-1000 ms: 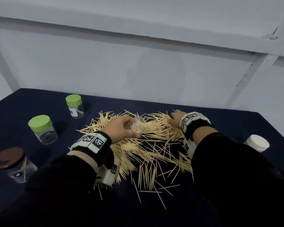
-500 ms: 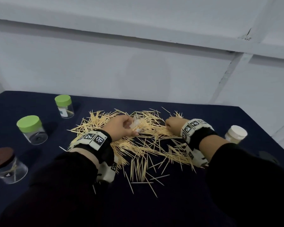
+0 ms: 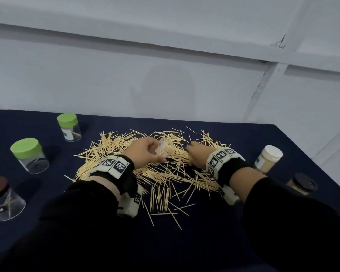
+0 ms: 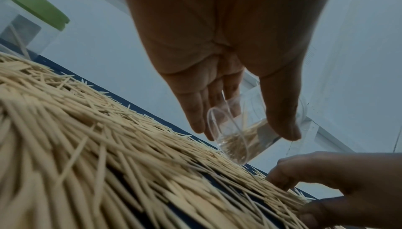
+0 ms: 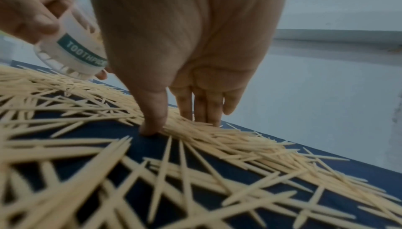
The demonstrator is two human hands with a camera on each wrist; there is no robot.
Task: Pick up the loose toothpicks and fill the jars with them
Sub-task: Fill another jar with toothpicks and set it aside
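Observation:
Loose toothpicks [image 3: 165, 173] lie in a wide heap on the dark blue tablecloth [image 3: 243, 138]. My left hand [image 3: 143, 154] grips a small clear jar [image 3: 163, 149], tilted over the heap. In the left wrist view the jar [image 4: 237, 134] holds some toothpicks and sits between thumb and fingers. In the right wrist view its label [image 5: 74, 52] reads TOOTHPICK. My right hand [image 3: 196, 154] is just right of the jar. There its thumb [image 5: 150, 126] and fingers [image 5: 208, 115] press down on either side of a bunch of toothpicks [image 5: 217, 138], pinching it.
On the left stand a small green-lidded jar [image 3: 68, 126], a larger green-lidded jar [image 3: 28, 154] and a brown-lidded jar [image 3: 0, 197], each nearly empty. On the right are a white-lidded jar [image 3: 268, 161] and a black-lidded jar [image 3: 300, 185], both full of toothpicks. A white wall rises behind the table.
My right hand has slid left toward the jar, drawing a bunch of toothpicks with it. The left hand keeps holding the jar in place. The head view has turned right.

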